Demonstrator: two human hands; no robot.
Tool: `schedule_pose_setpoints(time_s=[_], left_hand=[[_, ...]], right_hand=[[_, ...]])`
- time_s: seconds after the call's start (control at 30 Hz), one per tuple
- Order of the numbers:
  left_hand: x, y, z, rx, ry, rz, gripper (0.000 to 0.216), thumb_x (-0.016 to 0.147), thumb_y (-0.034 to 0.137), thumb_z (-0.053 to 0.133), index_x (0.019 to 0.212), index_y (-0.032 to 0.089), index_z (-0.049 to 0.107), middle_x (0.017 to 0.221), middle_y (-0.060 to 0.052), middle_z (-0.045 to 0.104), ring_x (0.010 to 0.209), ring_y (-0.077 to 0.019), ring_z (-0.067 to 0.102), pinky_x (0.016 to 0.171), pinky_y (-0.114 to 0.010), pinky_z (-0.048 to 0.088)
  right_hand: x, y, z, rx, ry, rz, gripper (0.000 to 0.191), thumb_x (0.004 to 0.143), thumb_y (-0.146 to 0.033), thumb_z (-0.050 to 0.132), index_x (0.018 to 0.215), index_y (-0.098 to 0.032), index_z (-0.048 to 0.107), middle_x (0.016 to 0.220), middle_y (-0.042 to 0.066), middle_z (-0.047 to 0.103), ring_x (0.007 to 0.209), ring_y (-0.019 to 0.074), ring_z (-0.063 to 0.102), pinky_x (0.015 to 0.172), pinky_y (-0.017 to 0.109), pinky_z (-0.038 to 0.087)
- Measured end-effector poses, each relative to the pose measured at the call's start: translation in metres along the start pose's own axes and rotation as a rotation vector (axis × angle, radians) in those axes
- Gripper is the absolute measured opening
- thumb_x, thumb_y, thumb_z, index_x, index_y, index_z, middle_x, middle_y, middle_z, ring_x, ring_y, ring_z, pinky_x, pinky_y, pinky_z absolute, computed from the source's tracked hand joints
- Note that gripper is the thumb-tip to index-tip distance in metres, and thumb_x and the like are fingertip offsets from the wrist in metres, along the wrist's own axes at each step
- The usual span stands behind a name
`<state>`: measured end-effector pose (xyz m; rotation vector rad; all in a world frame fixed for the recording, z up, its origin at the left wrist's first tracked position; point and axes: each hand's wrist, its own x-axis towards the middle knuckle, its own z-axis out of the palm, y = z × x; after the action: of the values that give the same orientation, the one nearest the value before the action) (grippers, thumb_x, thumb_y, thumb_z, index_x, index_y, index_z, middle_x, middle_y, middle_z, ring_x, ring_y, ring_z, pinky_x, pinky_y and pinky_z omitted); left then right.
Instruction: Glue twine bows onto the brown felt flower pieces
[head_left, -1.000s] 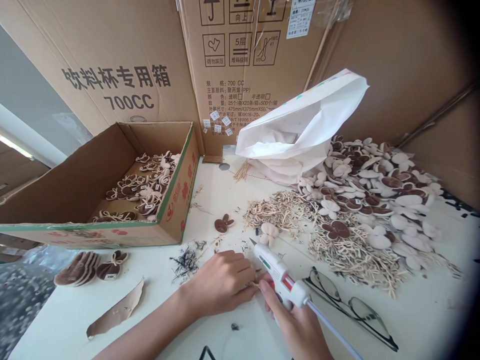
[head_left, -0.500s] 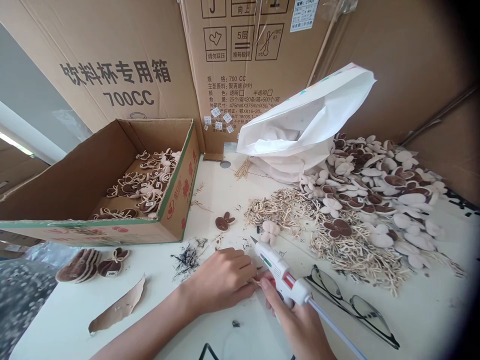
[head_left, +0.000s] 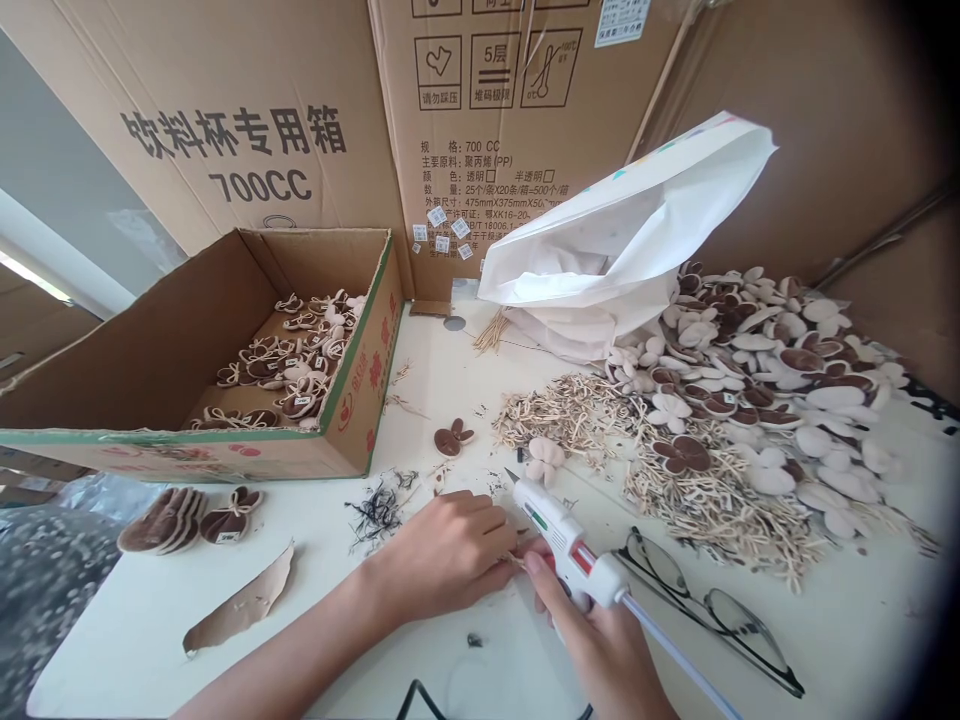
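Note:
My right hand (head_left: 604,635) is wrapped round a white hot glue gun (head_left: 568,545). A clear glue stick (head_left: 667,650) runs out of its back, and the nozzle points up and left. My left hand (head_left: 450,545) is closed, knuckles up, low over the table. Between the fingertips of both hands shows a short piece of beige cord (head_left: 519,562); most of it is hidden by the fingers. Just beyond the nozzle lies a pale fabric piece (head_left: 544,460) with rounded lobes. A brown one with rabbit-like ears (head_left: 452,438) rests farther left.
An open cardboard box (head_left: 352,400) at the left holds several brown pieces with cord bows. Cut cords (head_left: 720,510) and a heap of fabric pieces (head_left: 772,370) lie right, beside a white bag (head_left: 600,270). Eyeglasses (head_left: 712,615), black thread scraps (head_left: 379,515) and a cardboard scrap (head_left: 244,605) surround my hands.
The view has shifted slightly. Both hands keep nearly the same pose, fingertips together at the cord, and the glue gun stays in my right hand.

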<state>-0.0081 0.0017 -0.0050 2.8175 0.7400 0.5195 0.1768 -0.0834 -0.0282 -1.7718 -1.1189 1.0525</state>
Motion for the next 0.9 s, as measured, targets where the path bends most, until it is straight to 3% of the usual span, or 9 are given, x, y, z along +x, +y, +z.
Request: schedule_pose_setpoints(time_s=[0.3,0.9], left_hand=[[-0.001,-0.001,-0.001,0.018,-0.038,-0.006,0.029,0.109,0.031,0.042,0.088,0.018,0.058,0.077,-0.001,0.061,0.068,-0.0185,0.057,0.059,-0.034,0.036],[-0.003,0.001,-0.003,0.051,-0.088,-0.006,0.02,0.105,0.027,0.051,0.089,0.018,0.058,0.08,-0.001,0.061,0.072,-0.0199,0.058,0.059,-0.036,0.039]], right_hand=[[0.001,-0.011,-0.003,0.047,-0.043,-0.049,0.046,0.083,-0.064,0.07,0.092,-0.02,0.075,0.056,-0.002,0.054,0.049,0.0188,0.053,0.043,0.028,0.041],[0.001,-0.015,-0.005,0.046,-0.071,-0.068,0.041,0.087,-0.06,0.07,0.091,-0.019,0.074,0.062,0.0,0.056,0.055,0.0184,0.052,0.048,0.027,0.043]])
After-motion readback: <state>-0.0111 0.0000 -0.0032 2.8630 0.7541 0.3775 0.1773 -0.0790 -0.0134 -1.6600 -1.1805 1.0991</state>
